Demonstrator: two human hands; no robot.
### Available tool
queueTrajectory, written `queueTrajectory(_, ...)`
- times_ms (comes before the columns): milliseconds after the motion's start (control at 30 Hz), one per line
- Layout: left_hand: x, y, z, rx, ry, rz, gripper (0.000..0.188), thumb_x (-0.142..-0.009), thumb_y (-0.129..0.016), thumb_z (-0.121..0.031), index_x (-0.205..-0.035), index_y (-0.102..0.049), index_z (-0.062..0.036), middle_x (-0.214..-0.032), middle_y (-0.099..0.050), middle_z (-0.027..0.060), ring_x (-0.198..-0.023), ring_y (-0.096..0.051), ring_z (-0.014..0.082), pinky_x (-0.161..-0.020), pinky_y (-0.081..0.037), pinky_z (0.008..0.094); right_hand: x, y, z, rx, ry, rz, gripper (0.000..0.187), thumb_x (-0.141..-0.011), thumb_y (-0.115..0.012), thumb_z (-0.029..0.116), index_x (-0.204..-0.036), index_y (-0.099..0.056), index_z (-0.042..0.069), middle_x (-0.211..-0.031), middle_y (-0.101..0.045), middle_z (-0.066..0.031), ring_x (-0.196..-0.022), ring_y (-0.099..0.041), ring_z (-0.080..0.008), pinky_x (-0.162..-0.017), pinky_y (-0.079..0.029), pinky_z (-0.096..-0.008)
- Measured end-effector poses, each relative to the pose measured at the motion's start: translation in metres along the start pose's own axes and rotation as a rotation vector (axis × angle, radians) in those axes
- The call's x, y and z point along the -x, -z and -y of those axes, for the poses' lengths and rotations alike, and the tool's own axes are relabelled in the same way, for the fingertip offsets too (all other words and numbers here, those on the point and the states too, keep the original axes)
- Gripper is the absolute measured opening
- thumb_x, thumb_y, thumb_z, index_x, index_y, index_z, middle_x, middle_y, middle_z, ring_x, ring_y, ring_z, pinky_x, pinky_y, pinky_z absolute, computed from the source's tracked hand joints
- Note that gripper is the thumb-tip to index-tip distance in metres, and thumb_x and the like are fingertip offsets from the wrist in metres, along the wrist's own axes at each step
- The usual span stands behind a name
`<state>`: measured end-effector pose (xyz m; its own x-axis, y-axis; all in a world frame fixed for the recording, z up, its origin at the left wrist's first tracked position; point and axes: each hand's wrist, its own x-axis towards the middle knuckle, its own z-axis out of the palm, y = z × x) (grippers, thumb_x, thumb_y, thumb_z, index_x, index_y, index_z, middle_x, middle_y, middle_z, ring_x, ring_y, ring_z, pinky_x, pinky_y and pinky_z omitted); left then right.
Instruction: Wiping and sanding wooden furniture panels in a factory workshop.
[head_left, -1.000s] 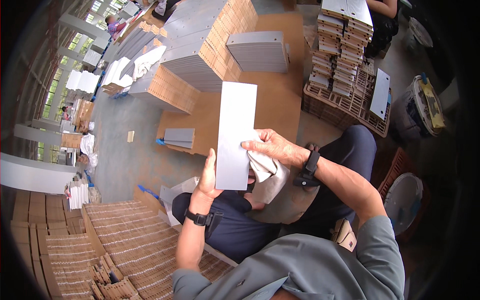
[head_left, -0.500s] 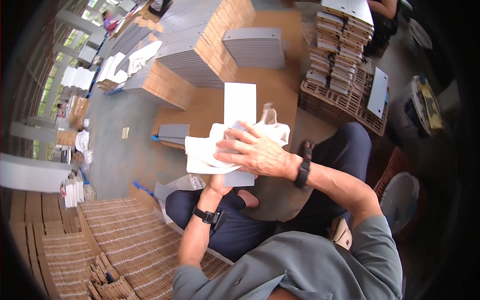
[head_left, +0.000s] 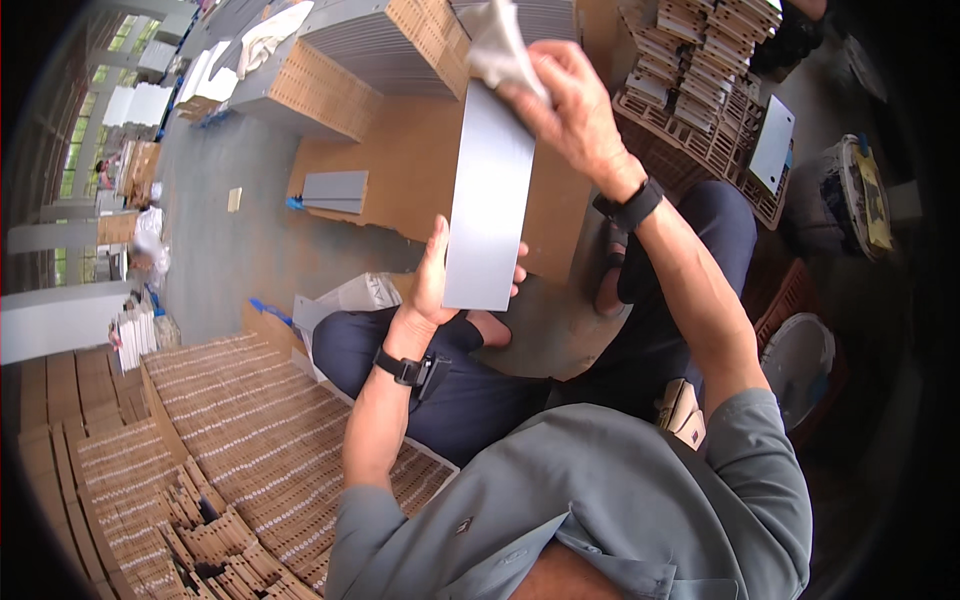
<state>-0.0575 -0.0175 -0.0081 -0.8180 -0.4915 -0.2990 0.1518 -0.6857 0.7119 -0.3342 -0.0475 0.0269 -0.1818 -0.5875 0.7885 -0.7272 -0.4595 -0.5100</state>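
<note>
A long grey rectangular panel [head_left: 488, 210] is held up in front of me, its face toward me. My left hand [head_left: 432, 275] grips its near end from beneath, thumb along the left edge and fingertips showing past the right edge. At the far end, my right hand [head_left: 572, 110] clutches a white cloth [head_left: 502, 50], which rests against the panel's upper edge. The fingers of that hand are bent round the cloth and slightly blurred.
Stacked grey panels with brown edges [head_left: 330, 85] stand on a brown board [head_left: 400, 150] ahead. A small panel pile [head_left: 335, 190] lies at its left. Rows of panels [head_left: 250, 440] fill the lower left. At right are a loaded pallet [head_left: 690, 140], a loose panel [head_left: 768, 145] and buckets [head_left: 800, 365].
My right hand has swept the cloth from the panel's middle to its far end, uncovering the grey face. The panel has shifted a little nearer and is tilted differently.
</note>
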Motion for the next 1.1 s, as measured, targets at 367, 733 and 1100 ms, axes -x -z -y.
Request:
queueTrajectory(367,-0.009,0.038,-0.002,0.136,-0.235,-0.141,0.086,-0.102,-0.035,-0.073,-0.148,-0.046,-0.0013,-0.135,-0.061,0.0229,-0.113,-0.067,0.0353,-0.094,-0.059,0.0529,0.133,-0.029,0.078,-0.512,0.371,1.097,0.027,-0.078,-0.075,0.01,-0.105,-0.071,0.01,-0.109,-0.066,-0.0092,-0.109,-0.065,-0.0321,-0.09,-0.057,-0.0428)
queueTrajectory(733,-0.007,0.042,-0.019,-0.012,-0.512,-0.59,0.043,-0.108,-0.057,-0.032,-0.141,-0.057,-0.0052,-0.13,-0.066,0.0059,-0.118,-0.063,0.0163,-0.1,-0.052,0.0337,0.1,-0.005,0.021,-0.227,-0.024,1.113,0.025,-0.086,-0.076,0.018,-0.106,-0.071,0.005,-0.107,-0.067,-0.0156,-0.103,-0.065,-0.0372,-0.087,-0.054,-0.0455)
queueTrajectory(1100,-0.015,0.018,-0.023,0.168,-0.555,-0.253,0.066,-0.107,-0.036,-0.06,-0.14,-0.051,-0.0046,-0.114,-0.062,0.0099,-0.087,-0.063,0.0226,-0.067,-0.056,0.0344,0.066,-0.015,0.076,-0.408,0.112,0.43,0.033,-0.087,-0.078,0.02,-0.114,-0.066,0.006,-0.108,-0.063,-0.0106,-0.098,-0.061,-0.0322,-0.085,-0.053,-0.0443)
